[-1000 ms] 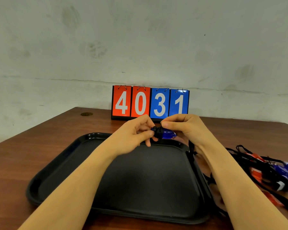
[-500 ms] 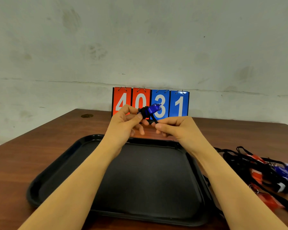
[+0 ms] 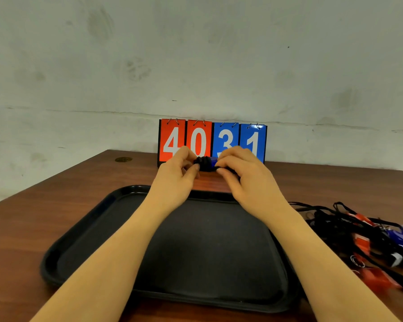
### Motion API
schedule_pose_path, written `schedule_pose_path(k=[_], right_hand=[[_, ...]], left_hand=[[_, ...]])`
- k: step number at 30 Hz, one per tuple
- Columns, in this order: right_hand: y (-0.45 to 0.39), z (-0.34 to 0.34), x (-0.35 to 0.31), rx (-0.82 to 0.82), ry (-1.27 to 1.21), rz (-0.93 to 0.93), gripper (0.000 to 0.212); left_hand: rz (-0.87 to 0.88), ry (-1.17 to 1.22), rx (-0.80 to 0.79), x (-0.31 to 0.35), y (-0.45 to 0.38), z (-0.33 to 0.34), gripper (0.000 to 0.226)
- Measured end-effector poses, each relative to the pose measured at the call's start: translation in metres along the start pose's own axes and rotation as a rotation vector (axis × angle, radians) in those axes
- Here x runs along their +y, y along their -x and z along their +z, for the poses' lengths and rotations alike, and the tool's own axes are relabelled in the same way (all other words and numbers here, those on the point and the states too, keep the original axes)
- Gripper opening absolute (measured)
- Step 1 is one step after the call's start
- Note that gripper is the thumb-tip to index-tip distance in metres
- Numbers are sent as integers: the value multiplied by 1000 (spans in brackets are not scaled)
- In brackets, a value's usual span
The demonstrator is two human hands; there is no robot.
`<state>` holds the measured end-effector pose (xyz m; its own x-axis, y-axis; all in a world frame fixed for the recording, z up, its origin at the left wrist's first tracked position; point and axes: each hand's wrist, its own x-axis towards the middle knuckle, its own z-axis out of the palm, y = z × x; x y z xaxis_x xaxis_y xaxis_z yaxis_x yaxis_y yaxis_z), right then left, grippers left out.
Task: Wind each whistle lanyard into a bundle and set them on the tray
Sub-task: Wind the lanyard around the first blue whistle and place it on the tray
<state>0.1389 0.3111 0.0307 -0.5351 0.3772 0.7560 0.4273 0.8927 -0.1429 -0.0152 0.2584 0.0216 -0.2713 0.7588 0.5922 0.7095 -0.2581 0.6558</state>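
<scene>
Looking past the tray (image 3: 84, 231), bare so far, I'm seeing my left hand (image 3: 177, 180) and right hand (image 3: 244, 175) pinching the nearly wound bundle (image 3: 204, 163) beyond its far rim; next I'm judging: tuck the end, lower it in.

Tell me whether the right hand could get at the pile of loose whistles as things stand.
Probably not yet: the right hand is pinching the wound lanyard bundle together with the left hand. Otherwise nothing blocks the way to the pile of loose whistles at its side.
</scene>
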Motion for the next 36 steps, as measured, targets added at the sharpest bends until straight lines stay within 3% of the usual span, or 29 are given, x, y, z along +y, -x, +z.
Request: schedule_pose_path(k=[5,11,21,28,32,36], right_hand=[[2,3,2,112,20,48,24],[1,4,4,176,-116,144,16],[-2,-10,9,166,-645,547,11],[-2,-13,14,113,-861,694,7],[0,-9,11,41,-790,604,19],[1,-5,4,-40,-735,479,13]], left_hand=[[73,-1,-53,1,2,0,8],[134,-24,-104,1,2,1,11],[161,-19,-207,6,6,-2,13],[99,211,-296,12,8,-2,10],[38,335,-203,16,7,-4,13],[-35,468,-90,15,4,-3,11]])
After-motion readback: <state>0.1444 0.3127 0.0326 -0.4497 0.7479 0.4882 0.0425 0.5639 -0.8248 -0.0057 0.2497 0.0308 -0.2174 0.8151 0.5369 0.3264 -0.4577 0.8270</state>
